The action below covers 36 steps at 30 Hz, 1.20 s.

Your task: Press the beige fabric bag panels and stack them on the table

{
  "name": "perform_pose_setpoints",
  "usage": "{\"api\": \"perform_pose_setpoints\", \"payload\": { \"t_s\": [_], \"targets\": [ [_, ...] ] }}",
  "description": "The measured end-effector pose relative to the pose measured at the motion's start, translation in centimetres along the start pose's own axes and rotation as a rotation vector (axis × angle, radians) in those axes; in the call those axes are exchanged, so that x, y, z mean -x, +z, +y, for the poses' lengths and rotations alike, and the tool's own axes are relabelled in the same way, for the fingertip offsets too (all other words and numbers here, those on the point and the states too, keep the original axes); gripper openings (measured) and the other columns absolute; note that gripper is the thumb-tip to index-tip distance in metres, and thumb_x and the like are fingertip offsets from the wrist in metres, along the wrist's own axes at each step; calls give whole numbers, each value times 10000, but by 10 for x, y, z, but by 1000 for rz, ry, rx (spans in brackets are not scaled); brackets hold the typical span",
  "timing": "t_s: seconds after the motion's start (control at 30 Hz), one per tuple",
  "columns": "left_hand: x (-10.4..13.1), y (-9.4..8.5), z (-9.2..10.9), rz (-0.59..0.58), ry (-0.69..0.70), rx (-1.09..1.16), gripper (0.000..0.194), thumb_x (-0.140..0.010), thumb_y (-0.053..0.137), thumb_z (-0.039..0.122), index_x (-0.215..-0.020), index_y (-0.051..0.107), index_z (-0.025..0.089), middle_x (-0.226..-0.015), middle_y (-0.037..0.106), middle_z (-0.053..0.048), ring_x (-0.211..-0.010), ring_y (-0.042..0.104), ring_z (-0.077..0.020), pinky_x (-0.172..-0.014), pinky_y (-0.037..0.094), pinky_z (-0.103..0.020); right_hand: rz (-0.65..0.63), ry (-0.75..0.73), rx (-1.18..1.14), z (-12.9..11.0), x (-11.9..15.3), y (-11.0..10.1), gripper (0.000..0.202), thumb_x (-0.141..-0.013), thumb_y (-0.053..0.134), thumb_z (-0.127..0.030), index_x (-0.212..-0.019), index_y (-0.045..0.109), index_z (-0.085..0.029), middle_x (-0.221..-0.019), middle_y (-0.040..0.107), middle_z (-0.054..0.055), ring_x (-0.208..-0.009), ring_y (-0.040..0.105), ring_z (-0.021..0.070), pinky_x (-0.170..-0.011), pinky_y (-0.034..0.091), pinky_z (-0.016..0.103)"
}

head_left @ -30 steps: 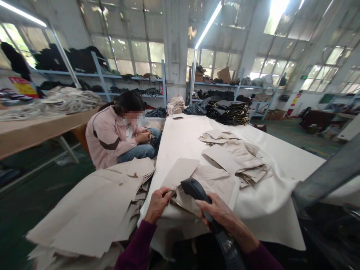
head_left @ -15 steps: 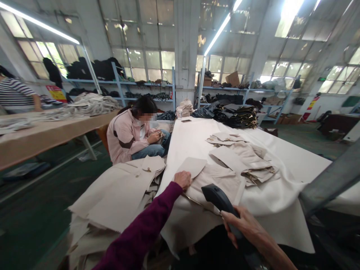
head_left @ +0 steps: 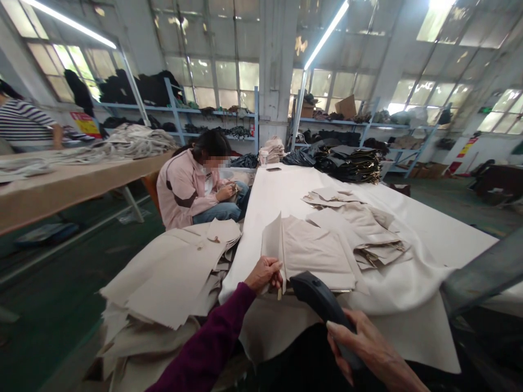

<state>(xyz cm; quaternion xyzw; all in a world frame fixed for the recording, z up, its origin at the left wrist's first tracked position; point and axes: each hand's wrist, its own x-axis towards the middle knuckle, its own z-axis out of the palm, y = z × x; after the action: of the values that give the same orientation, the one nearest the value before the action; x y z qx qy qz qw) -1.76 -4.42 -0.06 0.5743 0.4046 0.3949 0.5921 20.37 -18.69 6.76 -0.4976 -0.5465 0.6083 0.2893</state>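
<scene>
Cloth lay on the white table, at its near edge.
The left hand had its fingers pinched on the cloth's near left corner; the right hand had its fingers wrapped around a black tool. Beyond, to the left, a person in pink sat bent forward.

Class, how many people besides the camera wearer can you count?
2: a person in a pale pink jacket, seated left of the white cloth-covered table, and a person in a striped top at far left. Others may be hidden.
</scene>
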Motion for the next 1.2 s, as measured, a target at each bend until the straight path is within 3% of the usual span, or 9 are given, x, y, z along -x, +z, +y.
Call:
{"api": "perform_pose_setpoints", "payload": {
  "t_s": [0.1, 0.33, 0.5, 0.8, 1.03, 1.2],
  "targets": [
    [0, 5, -1, -1, 4, 72, 428, -745, 570, 530, -548, 471, 163, -454, 584, -13, -316, 478, -82, -310, 253, -184, 8, 14, -21, 1, -5, 2, 335, -815, 583, -468, -687, 521, -165, -467, 499, -57, -320, 438, 68, -321, 374, 169],
    [7, 3, 5, 30, 17, 207, 475, -714, 611, 541, -474, 424, 176, -349, 396, 72, -283, 217, -16, -327, 117, -196, -16, -2, -42, -4, -22, 9, 342, -811, 576, -482, -703, 528, -161, -506, 504, -54, -316, 440, 65, -313, 369, 170],
    [10, 4, 9, 51, 44, 252, 479, -691, 627, 538, -464, 411, 176, -359, 372, 68, -317, 238, -20, -357, 98, -203, -17, -55, -80, -10, -31, 15, 391, -802, 573, -528, -661, 509, -169, -538, 508, -50, -336, 422, 59, -332, 383, 183],
    [9, 0, 0, 97, 62, 280, 433, -702, 637, 479, -486, 415, 177, -365, 390, 71, -309, 203, -15, -358, 78, -213, -51, -24, 46, -9, -20, 19, 374, -817, 534, -510, -668, 517, -167, -411, 478, -62, -305, 408, 66, -317, 347, 164],
    [5, -5, -2, 110, 69, 273, 449, -691, 627, 520, -492, 419, 175, -373, 373, 78, -314, 201, -11, -357, 106, -198, -92, -57, -45, -8, -34, 10, 393, -796, 572, -541, -777, 559, -149, -535, 527, -47, -343, 445, 75, -333, 384, 193],
    [5, 1, -1, 104, 60, 215, 418, -683, 638, 493, -506, 448, 166, -393, 426, 64, -306, 216, -11, -348, 104, -198, 5, -80, -82, -6, -25, -4, 379, -808, 577, -525, -788, 547, -148, -583, 545, -38, -358, 456, 67, -341, 388, 189]
  ]
}}
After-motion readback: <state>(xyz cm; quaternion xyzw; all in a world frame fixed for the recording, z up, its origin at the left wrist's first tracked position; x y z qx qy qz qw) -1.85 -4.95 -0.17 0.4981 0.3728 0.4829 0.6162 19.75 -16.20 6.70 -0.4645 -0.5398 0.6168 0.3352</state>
